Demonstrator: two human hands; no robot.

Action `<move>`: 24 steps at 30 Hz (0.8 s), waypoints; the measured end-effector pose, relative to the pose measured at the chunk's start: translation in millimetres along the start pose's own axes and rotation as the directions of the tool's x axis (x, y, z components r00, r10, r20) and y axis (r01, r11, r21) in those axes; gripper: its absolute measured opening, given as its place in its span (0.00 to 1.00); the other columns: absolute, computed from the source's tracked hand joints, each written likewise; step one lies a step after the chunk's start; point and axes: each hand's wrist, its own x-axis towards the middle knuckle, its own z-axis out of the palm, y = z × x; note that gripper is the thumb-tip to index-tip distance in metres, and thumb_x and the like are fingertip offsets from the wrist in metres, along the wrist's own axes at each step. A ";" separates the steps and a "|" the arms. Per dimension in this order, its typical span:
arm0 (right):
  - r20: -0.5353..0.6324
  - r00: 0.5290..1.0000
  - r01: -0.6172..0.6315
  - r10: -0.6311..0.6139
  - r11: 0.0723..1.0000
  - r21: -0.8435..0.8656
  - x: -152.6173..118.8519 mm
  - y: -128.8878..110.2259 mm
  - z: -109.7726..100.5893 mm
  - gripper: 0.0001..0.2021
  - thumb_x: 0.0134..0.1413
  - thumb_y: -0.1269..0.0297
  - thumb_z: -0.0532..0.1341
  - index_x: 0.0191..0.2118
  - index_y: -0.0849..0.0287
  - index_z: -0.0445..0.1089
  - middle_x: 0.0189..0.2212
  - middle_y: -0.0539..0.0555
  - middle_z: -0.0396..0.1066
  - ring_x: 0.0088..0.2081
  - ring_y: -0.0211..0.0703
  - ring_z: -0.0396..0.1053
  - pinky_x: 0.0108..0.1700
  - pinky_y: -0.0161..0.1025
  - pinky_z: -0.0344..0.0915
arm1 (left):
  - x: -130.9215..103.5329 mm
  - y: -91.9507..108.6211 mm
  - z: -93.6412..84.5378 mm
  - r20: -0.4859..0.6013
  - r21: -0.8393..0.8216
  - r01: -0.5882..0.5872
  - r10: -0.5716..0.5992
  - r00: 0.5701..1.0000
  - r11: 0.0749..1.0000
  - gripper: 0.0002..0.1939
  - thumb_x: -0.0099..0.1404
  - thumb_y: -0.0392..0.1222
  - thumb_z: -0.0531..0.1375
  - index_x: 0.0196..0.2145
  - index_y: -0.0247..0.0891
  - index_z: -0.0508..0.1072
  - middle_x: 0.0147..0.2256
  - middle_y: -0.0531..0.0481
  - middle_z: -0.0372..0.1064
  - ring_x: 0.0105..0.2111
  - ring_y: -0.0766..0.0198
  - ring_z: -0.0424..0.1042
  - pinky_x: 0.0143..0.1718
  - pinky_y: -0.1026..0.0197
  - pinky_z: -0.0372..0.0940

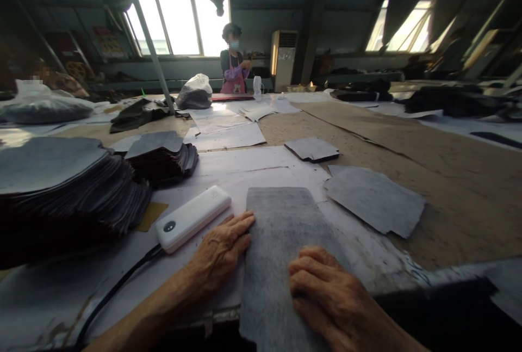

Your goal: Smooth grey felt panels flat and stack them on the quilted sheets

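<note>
A long grey fabric-like piece [277, 232] lies in front of me, its near end reaching past the table's front edge. My left hand [226, 243] rests at its left side, fingers stretched out and fingertips touching the edge. On the right part of the piece sits my right hand [322, 281], fingers curled in and closed; whatever may be under them is hidden. Left of my left hand is a white power bank [193, 218] with a small round display and a black cable [118, 281]. To the right lies a wide grey cut piece [377, 199] with notched edges.
Tall stacks of grey-topped dark pieces [53, 167] [159, 150] stand at left. A small stack [312, 149] lies farther off. White paper [232, 161] covers part of the brown table [457, 178]. A slanted pole [147, 31] rises at left. A masked person [234, 69] stands across the table.
</note>
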 end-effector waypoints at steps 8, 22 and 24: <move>-0.095 0.994 -0.053 0.051 0.998 -0.017 6.7 5.9 -2.0 0.04 0.51 0.72 0.57 0.34 0.59 0.67 0.36 0.52 0.67 0.42 0.41 0.62 0.46 0.39 0.61 | -0.2 -0.4 1.7 0.005 0.025 -0.003 0.003 1.000 1.000 0.22 0.63 0.40 0.51 0.54 0.35 0.63 0.57 0.49 0.56 0.57 0.61 0.53 0.60 0.56 0.48; 0.134 0.984 0.107 -0.120 0.989 0.103 0.7 -3.0 -11.3 0.12 0.53 0.70 0.53 0.19 0.59 0.58 0.20 0.49 0.63 0.29 0.36 0.63 0.42 0.36 0.62 | -1.5 -0.4 3.9 -0.036 0.018 0.022 -0.021 0.999 1.000 0.22 0.62 0.42 0.52 0.54 0.39 0.63 0.56 0.50 0.57 0.57 0.56 0.54 0.59 0.51 0.50; 0.020 0.998 0.063 -0.066 0.989 0.131 0.4 5.4 -13.2 0.11 0.55 0.68 0.53 0.23 0.59 0.63 0.24 0.50 0.66 0.31 0.36 0.65 0.40 0.34 0.64 | -1.7 -0.6 3.8 -0.044 0.043 0.005 -0.004 0.999 0.999 0.22 0.61 0.42 0.52 0.54 0.39 0.63 0.56 0.50 0.57 0.57 0.56 0.54 0.58 0.52 0.51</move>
